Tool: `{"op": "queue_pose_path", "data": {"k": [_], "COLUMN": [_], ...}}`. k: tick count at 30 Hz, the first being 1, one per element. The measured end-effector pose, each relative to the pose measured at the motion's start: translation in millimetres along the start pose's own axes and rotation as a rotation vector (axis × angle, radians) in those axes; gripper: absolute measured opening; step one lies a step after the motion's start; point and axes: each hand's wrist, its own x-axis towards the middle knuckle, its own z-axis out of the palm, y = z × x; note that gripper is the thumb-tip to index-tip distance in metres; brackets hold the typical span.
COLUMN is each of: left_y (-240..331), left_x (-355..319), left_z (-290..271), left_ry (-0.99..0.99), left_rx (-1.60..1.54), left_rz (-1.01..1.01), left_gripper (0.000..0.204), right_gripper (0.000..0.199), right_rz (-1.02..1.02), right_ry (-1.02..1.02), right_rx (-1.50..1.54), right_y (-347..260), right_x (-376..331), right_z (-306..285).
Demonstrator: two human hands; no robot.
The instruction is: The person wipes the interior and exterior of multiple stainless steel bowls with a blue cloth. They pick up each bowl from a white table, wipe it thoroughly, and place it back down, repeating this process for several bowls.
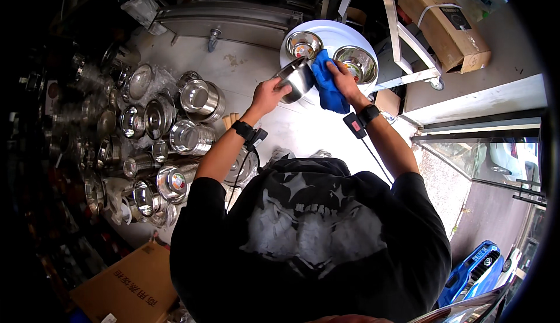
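White basin (pixel 335 34) holds two steel bowls (pixel 304 45); hands wipe a third (pixel 296 78).

Part of the steel bowl (pixel 296 78) is covered by the blue cloth (pixel 326 84). The cardboard box (pixel 125 291) is cut off at the lower edge. The shelved pots (pixel 70 119) are lost in shadow.

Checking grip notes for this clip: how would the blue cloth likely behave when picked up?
The blue cloth is probably floppy: it drapes in folds below the right hand. It is likely light and grippy on the steel bowl in the left hand.
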Motion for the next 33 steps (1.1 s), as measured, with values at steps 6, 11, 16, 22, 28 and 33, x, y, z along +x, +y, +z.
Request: {"op": "queue_pose_path", "data": {"k": [6, 11, 16, 22, 28, 33], "left_y": [-24, -15, 12, 21, 16, 13], "left_x": [27, 30, 17, 2, -7, 8], "left_z": [49, 66, 47, 41, 30, 21], "left_ry": [0.227, 0.235, 0.191, 0.182, 0.180, 0.335], "left_rx": [-0.689, -0.473, -0.266, -0.558, -0.830, -1.042], "left_rz": [-0.633, -0.570, -0.496, -0.365, -0.398, -0.449], "left_gripper": [0.073, 0.090, 0.080, 0.037, 0.019, 0.021], "right_gripper": [0.049, 0.058, 0.066, 0.074, 0.056, 0.060], "right_rz": [-0.765, -0.635, -0.575, -0.023, 0.182, 0.394], "right_ry": [0.034, 0.098, 0.053, -0.200, -0.360, -0.354], "right_rx": [-0.934, -1.130, -0.857, -0.173, 0.371, 0.526], "right_y": [-50, -42, -43, -39, -17, 54], "right_x": [-81, -66, -47, -2, 7, 39], "right_z": [59, 69, 58, 13, -4, -14]}}
